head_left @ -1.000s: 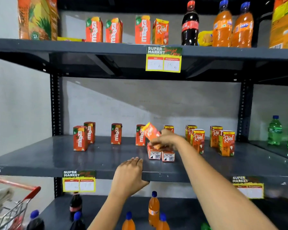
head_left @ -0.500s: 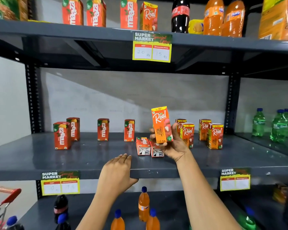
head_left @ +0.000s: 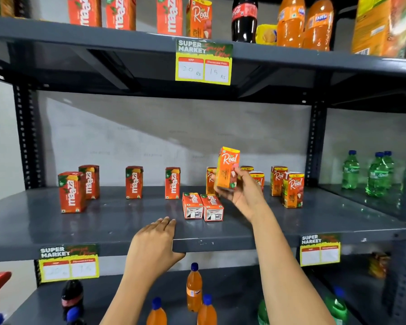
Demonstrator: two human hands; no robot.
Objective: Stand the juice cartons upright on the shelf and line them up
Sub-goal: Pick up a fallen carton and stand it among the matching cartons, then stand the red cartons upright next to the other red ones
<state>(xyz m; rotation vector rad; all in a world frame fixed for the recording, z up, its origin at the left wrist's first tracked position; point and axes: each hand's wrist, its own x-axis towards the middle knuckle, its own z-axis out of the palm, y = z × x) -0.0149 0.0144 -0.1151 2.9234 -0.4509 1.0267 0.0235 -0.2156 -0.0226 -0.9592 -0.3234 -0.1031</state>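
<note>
Head view: right hand (head_left: 244, 195) fingers grip an orange Real carton (head_left: 227, 168) upright, raised above the middle shelf (head_left: 103, 224) — behind two toppled Maaza cartons (head_left: 203, 206). Left hand (head_left: 154, 245) lies flat, fingers relaxed, on the shelf's front edge.

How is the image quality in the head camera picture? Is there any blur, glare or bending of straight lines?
Head view: wide-angle bending, the upper shelf edge slopes and curves. The right hand and its Real carton are slightly soft. The middle shelf shows faint reflections of the standing cartons. The price tag is sharp enough to read; the far-right green bottles are smeared.
</note>
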